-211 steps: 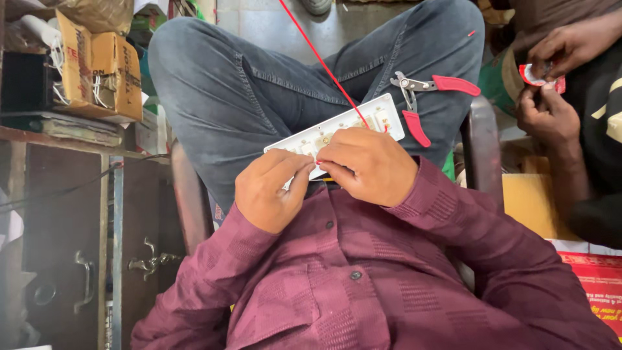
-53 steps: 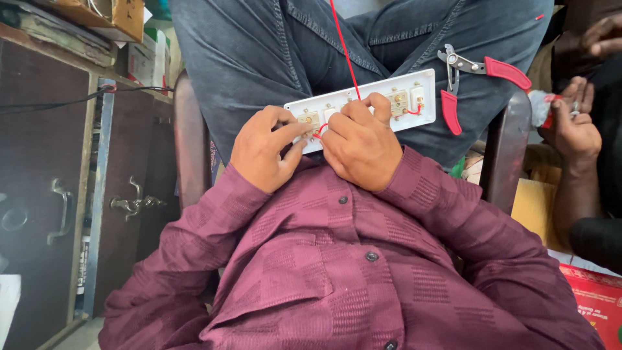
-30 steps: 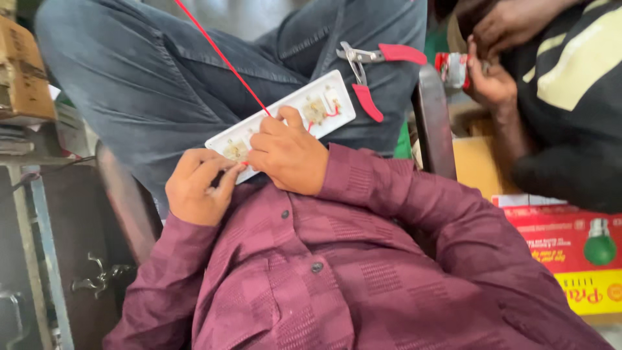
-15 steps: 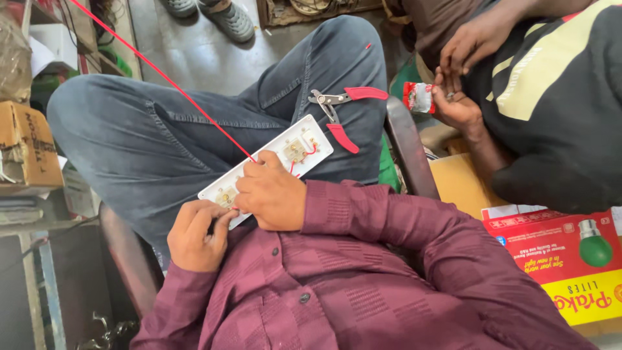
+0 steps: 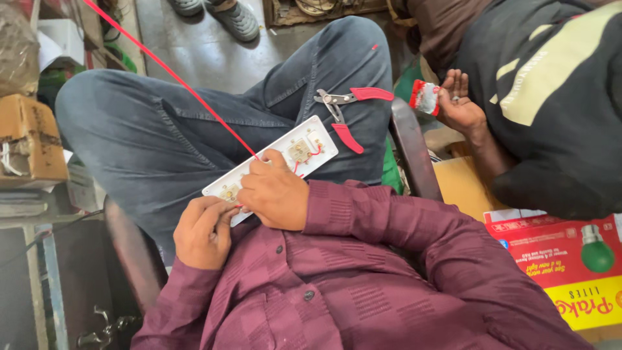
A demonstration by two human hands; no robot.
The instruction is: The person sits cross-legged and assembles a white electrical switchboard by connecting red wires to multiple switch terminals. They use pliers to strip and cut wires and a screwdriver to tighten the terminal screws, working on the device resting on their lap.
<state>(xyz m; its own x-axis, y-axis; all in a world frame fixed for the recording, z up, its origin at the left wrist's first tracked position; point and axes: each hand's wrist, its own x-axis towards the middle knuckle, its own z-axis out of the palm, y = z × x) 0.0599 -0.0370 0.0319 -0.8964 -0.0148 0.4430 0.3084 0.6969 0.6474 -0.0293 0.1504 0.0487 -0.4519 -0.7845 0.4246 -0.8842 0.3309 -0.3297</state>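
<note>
One view is catalogued, from the head camera. A white switch board (image 5: pixel 272 168), open side up with red wiring exposed, is balanced across the lap on the jeans-clad thigh (image 5: pixel 162 149), unsupported by any tabletop. A taut red wire (image 5: pixel 172 72) is run from the upper left corner of the view down to the board's middle. Red-handled pliers (image 5: pixel 346 110) are laid loose on the far knee, just beyond the board's far end.

Risks judged: the board could be tipped off the thigh by a pull on the taut wire; the pliers could be slid off the knee if the leg is moved; fine wiring could be dislodged.

Left hand (image 5: pixel 204 232): grip curled narrow around the board's near end. Right hand (image 5: pixel 275 194): fingertips pinched at the wire's junction; exact closure cannot be told. A neighbour's hand (image 5: pixel 457 104) is seen nearby holding a small red-and-white packet (image 5: pixel 424 97).
</note>
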